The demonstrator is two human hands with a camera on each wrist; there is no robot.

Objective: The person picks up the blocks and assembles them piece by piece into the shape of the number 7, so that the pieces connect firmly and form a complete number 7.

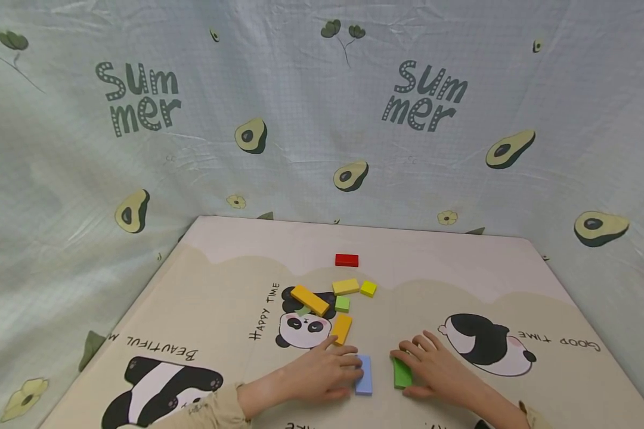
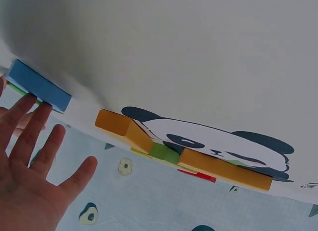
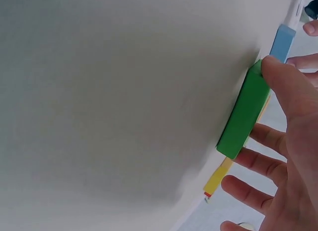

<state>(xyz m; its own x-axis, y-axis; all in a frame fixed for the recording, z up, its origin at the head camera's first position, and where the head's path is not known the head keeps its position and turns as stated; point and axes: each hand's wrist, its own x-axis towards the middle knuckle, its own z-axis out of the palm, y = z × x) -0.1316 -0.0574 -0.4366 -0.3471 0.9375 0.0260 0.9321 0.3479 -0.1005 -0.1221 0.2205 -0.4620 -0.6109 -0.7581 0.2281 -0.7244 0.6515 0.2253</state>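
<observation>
My left hand (image 1: 324,372) lies beside a blue block (image 1: 364,375), its fairly straight fingertips at the block's left side. The left wrist view shows two fingertips against the blue block (image 2: 39,86), the other fingers spread. My right hand (image 1: 434,366) holds a green block (image 1: 402,373) lengthwise. In the right wrist view the thumb is at one end of this green block (image 3: 244,112) and fingertips are at the other. Both blocks lie roughly parallel, with a gap between them.
Beyond the hands lie an orange block (image 1: 341,329), a longer orange block (image 1: 310,300), a small light green block (image 1: 342,304), a pale yellow block (image 1: 346,286), a small yellow block (image 1: 368,289) and a red block (image 1: 346,260). A patterned curtain (image 1: 300,89) hangs behind the panda-print table (image 1: 236,268).
</observation>
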